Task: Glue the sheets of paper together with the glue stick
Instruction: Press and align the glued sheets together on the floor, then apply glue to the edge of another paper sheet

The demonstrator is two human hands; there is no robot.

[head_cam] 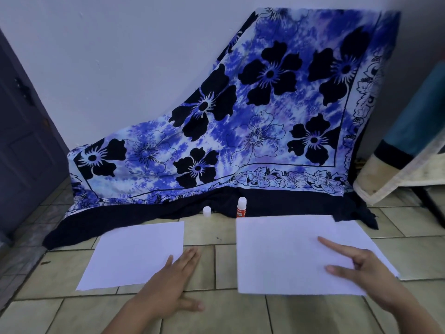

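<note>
left hand lying flat, released, fingers touching left sheet | right hand released, resting on right sheet | glue stick standing beyond, apart from both hands | counting: 2 sheets, 1 stick, 1 cap

Our left hand lies flat on the tiled floor, its fingertips touching the right edge of the left sheet of paper. Our right hand rests on the right sheet of paper, index finger and thumb stretched out over it. Toward the floor's far edge, against the flowered cloth, the glue stick stands upright, its white cap near on the left.
</note>
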